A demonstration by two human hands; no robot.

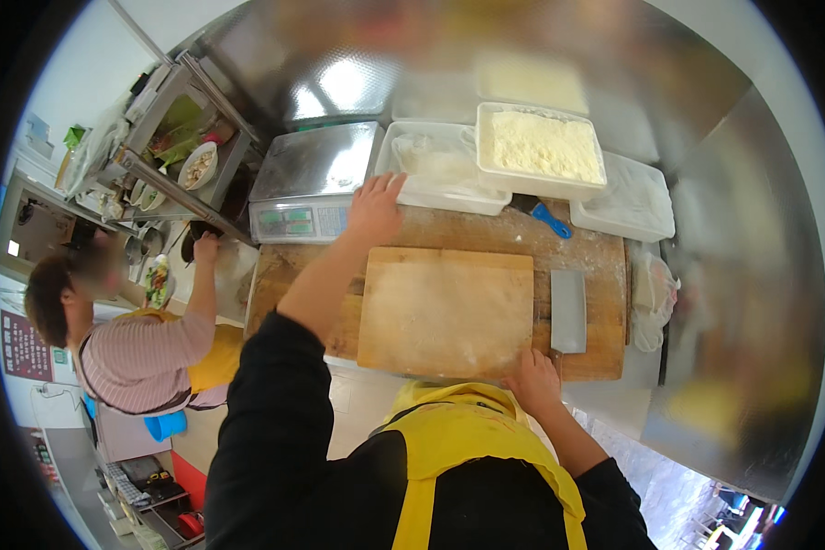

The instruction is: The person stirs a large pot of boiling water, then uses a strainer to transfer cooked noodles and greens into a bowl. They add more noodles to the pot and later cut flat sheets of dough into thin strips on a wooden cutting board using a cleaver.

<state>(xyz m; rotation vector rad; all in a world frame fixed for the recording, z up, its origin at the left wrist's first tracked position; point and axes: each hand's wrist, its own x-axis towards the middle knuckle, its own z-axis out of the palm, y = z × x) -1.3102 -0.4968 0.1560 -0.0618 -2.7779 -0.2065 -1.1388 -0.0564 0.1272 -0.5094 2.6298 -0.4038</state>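
Note:
My left hand point(377, 210) reaches over the gap between a digital scale point(316, 161) and a white plastic tub point(447, 196), fingers extended near the tub's front left corner. Nothing shows in its grasp. At the front right corner of a flour-dusted wooden cutting board point(447, 313) rests my right hand point(537, 386), its fingers on the board's edge. Just right of the board lies a cleaver point(568, 313), blade away from me; its handle runs down beside my right hand, which partly hides it. Whether that hand grips anything is unclear.
A tub of pale flour point(543, 148) sits raised between two tubs, the right one point(625, 199) whitish inside. A blue-handled scraper point(548, 218) lies in front. A plastic bag point(653, 302) is at the table's right. On the left, a co-worker point(144, 344) holds a plate of food point(158, 278) beside metal shelving point(179, 199).

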